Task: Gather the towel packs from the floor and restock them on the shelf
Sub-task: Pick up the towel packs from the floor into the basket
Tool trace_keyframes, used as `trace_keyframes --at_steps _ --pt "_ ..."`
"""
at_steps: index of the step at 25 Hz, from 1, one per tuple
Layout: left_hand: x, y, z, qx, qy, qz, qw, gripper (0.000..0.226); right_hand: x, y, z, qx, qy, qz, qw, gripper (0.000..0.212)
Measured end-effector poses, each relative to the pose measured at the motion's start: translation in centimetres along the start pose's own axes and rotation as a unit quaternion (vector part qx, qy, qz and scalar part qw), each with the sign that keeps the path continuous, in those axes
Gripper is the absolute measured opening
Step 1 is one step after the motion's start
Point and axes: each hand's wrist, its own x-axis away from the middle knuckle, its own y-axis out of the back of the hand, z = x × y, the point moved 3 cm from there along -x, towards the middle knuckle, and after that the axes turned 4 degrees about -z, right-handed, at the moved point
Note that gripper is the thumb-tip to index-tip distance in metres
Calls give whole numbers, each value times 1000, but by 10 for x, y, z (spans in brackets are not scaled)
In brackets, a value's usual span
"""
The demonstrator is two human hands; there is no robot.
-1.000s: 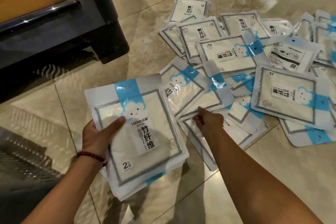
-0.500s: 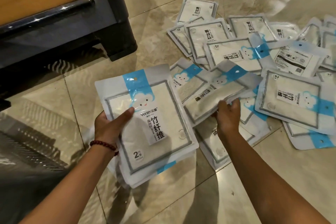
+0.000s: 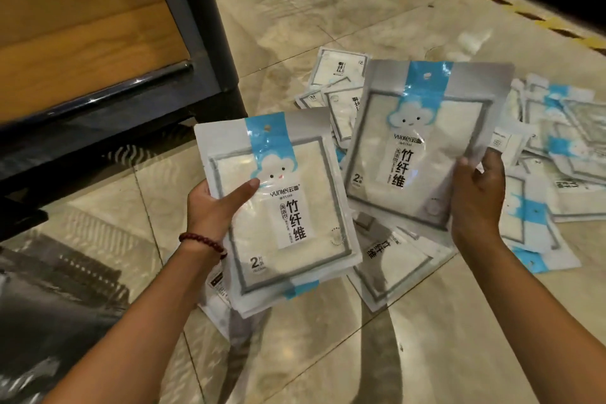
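My left hand [image 3: 213, 207] grips a small stack of towel packs [image 3: 282, 216] by its left edge, thumb laid across the front. My right hand [image 3: 475, 197] pinches one more pack [image 3: 423, 141] at its right edge, held up just beside the stack. I judge these light, floppy and slick (glossy film over soft cloth), so I'd take each by a side seam and square it onto the stack before anything slides. Many more packs [image 3: 564, 154] lie scattered on the floor [image 3: 328, 354], right of the shelf [image 3: 91, 52].
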Motion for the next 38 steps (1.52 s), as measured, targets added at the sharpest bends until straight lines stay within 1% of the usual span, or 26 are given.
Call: trace_keyframes --at_steps 4,7,10,13,16,18,21,23,25,27,30,33,35,38 --pt "5 2 -60 24 -44 -15 999 23 -19 -6 58 16 24 28 999 30" --pt "20 12 -118 47 -66 -39 996 25 -33 -18 125 17 45 68 997 31" --pt "36 31 -177 57 -89 -65 992 25 -37 -34 194 -8 65 101 993 32" --pt "50 71 -217 58 -111 -114 986 24 -25 -64 239 -33 74 169 982 21" --pt "73 131 -246 85 -111 -183 973 21 6 -106 278 -45 70 234 969 22" --pt "91 180 -256 91 -114 -243 959 19 37 -140 303 -76 66 291 952 20" --pt "124 253 -253 101 -115 -324 934 19 93 -188 329 -111 62 367 922 17" --pt "152 300 -246 95 -121 -378 913 27 140 -214 342 -123 69 414 899 14" --pt "175 340 -236 83 -126 -428 891 25 183 -232 350 -115 98 452 879 11" --pt "191 367 -224 67 -115 -461 878 26 220 -246 351 -102 129 486 859 10" --pt "203 385 -198 33 -106 -483 869 33 262 -260 343 -53 183 526 829 11" --pt "206 393 -165 45 -83 -506 857 35 295 -264 325 -19 190 556 809 11" --pt "198 399 -146 57 -64 -501 861 34 313 -267 314 -3 203 555 806 10" --pt "173 409 -122 26 -42 -487 872 34 336 -277 297 38 230 534 813 10"
